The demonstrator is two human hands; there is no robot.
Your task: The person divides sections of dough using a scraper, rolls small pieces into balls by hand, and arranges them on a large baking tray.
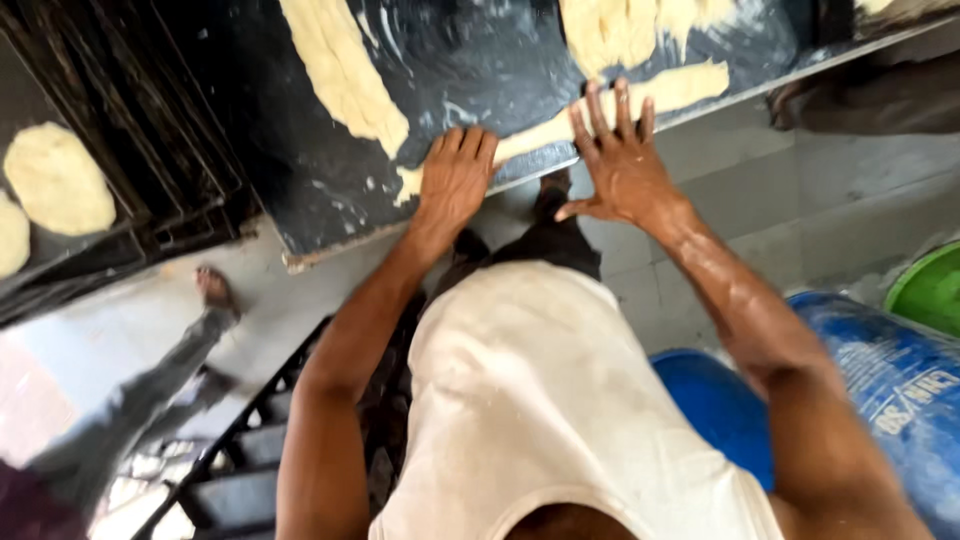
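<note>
Head view, looking down past a pale apron (540,400) to two bare forearms reaching forward. Nearest, at the lower right, sit a blue drum (900,380) and part of a green tub (930,290); at the lower left, another person's leg and sandalled foot (212,290) cross the pale floor.

Further out, both hands press flat on a rope of dough (600,108) lying along the near edge of a dark, oily table (330,190). Left hand (455,180) rests palm down, fingers together, grip open, on the rope's left part. Right hand (620,155) lies open with fingers spread on its middle.

Dough looks soft, pale, stretchy and probably greasy; it would likely sag or tear if lifted by one end, so support from beneath at two spots seems best.

Beyond, a wider dough strip (345,70) runs up the table and a lump (610,30) sits at the far edge. Far left, flat rounds (58,178) rest on a dark rack.
</note>
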